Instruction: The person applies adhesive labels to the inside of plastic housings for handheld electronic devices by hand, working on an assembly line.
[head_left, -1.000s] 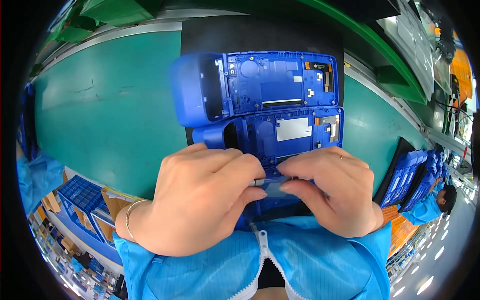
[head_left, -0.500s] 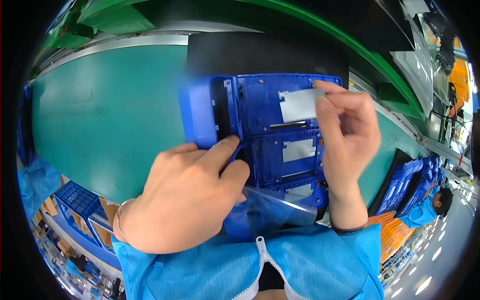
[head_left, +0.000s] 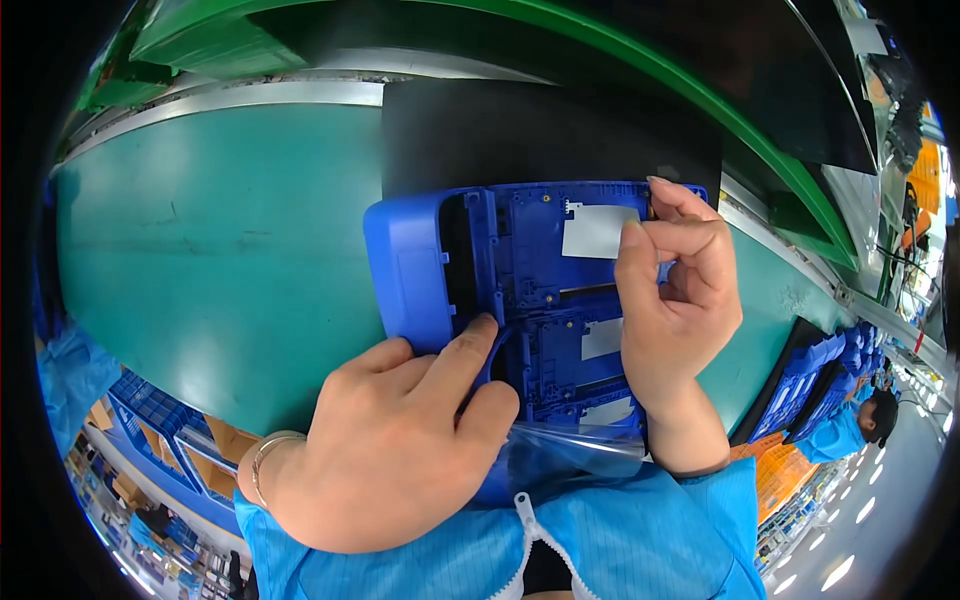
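A blue plastic housing (head_left: 405,262) lies on the black mat in front of me, its inner side with brass inserts facing up. My left hand (head_left: 400,440) grips its near left edge, with the index finger reaching onto the inner rim. Between thumb and fingertips my right hand (head_left: 685,280) pinches the right end of a thin pale grey sheet (head_left: 592,232). That sheet sits against the housing's inner panel; whether it lies fully flat I cannot tell. Nearer to me are more blue housings with similar pale sheets (head_left: 602,340). Clear film (head_left: 575,445) covers part of the nearest one.
The bench has a green top (head_left: 220,240) and a black mat (head_left: 550,130). A green rail (head_left: 640,60) runs along the far side. More blue housings (head_left: 790,375) stand at the right, near a co-worker in blue (head_left: 840,435). Blue crates (head_left: 155,400) are at the lower left.
My right hand has brought the pale sheet down toward the inner panel, and it is now less tilted. The housings appear lower in the picture. My left hand keeps its hold.
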